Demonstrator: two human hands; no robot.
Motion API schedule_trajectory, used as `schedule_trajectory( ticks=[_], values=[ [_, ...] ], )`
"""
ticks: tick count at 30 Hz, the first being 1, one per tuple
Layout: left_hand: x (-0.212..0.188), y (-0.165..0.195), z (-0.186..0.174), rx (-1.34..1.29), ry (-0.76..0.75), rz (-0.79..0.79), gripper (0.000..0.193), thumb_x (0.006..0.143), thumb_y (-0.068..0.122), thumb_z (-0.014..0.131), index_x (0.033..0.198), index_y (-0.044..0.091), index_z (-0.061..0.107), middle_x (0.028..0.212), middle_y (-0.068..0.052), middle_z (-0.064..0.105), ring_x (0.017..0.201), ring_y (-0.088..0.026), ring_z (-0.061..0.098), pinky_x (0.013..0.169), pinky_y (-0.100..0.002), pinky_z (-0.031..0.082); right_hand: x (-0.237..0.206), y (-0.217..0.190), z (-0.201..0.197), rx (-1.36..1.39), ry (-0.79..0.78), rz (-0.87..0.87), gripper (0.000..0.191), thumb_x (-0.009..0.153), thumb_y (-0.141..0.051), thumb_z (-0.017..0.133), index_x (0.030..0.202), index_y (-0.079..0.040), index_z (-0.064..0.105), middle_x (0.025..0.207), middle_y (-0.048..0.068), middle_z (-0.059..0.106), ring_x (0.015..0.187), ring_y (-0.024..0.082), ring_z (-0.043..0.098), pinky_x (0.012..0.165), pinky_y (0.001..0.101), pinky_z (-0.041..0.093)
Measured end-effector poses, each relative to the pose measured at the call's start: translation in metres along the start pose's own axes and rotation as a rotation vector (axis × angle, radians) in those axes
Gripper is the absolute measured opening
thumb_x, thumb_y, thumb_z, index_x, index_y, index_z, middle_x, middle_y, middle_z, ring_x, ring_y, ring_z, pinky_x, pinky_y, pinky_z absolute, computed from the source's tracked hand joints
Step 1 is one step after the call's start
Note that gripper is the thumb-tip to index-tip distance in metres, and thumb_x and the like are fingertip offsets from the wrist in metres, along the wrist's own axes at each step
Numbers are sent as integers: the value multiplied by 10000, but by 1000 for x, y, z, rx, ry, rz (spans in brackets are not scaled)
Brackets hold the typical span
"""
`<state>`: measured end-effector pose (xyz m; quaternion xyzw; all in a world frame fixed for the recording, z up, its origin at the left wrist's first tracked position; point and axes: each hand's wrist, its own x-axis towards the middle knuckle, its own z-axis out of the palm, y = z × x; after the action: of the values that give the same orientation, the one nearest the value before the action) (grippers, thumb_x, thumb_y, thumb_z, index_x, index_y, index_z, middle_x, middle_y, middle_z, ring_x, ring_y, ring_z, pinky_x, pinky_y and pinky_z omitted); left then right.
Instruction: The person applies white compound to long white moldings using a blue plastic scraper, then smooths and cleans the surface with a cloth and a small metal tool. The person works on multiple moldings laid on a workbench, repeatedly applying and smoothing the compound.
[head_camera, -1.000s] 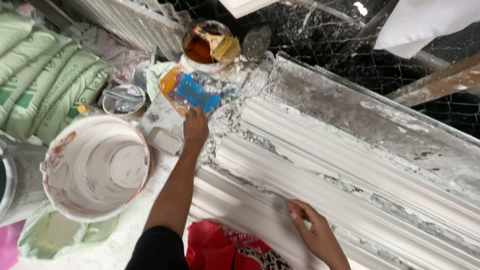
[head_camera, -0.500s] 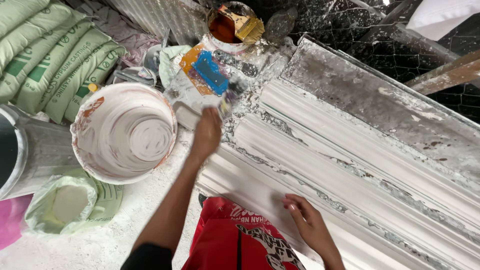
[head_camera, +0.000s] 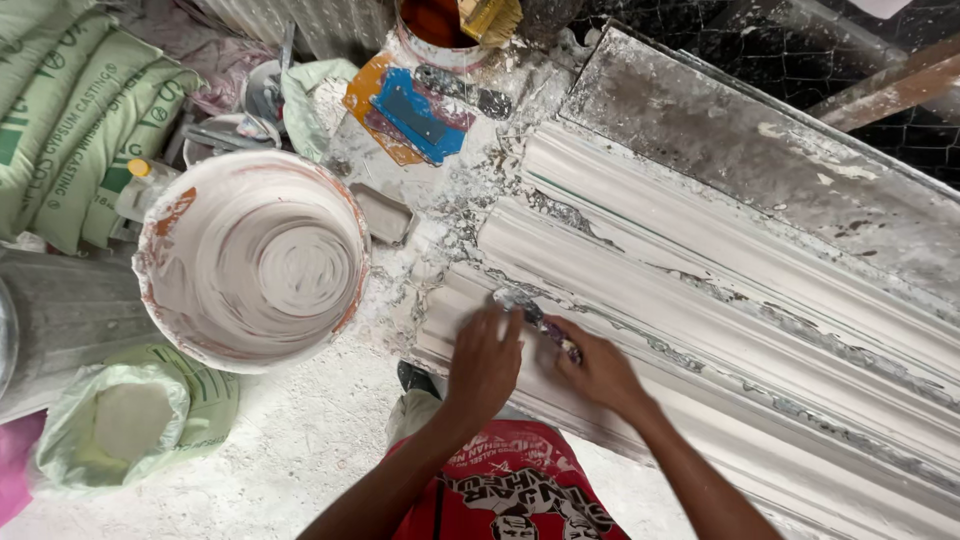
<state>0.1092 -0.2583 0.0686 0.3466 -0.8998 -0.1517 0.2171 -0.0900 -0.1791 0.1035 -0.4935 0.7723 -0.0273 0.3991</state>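
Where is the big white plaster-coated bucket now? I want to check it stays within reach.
In the head view, the big white plaster-coated bucket stands left of the left hand, between the long white plaster moulding and the green sacks.

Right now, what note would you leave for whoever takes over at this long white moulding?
Left hand: flat on the near edge of the long white plaster moulding, beside the tool.
Right hand: grips a small plaster-caked scraper, blade on the moulding's near ridge.
White plaster-coated bucket stands left of the moulding.
Done: the moulding looks cast, in ridged profile.
Left: crusty grey residue along the grooves and edges.
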Motion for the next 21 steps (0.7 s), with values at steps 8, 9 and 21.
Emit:
schedule_trajectory(
  ticks=[8, 9, 21],
  values=[
    [41, 62, 112, 139, -133, -20, 180, 923, 113, 670, 1056, -1, 707, 1012, -197, 721, 1024, -334, 663, 930, -508, 521, 32, 80, -69, -47, -112, -142, 502, 937, -380, 634, 1421, -255, 589, 908, 61, 828, 552, 137, 695, 624, 370, 599],
    [42, 64, 118, 154, -176, -38, 146, 930, 120, 672, 1008, 1, 707, 971, -198, 721, 1000, -343, 664, 924, -526, 522, 37, 83, -74, -21, -121, -210, 511, 924, -369, 647, 1415, -238, 597, 887, 80, 832, 561, 124, 721, 637, 369, 606],
    [54, -73, -5, 447, -11, -282, 369, 981, 182, 593, 1308, 11, 574, 1299, -202, 651, 1204, -330, 651, 1023, -443, 510, 141, -70, -36, 187, -112, -512, 450, 960, -310, 645, 1371, -132, 602, 872, 153, 766, 551, 230, 678, 564, 410, 539]
  ],
)
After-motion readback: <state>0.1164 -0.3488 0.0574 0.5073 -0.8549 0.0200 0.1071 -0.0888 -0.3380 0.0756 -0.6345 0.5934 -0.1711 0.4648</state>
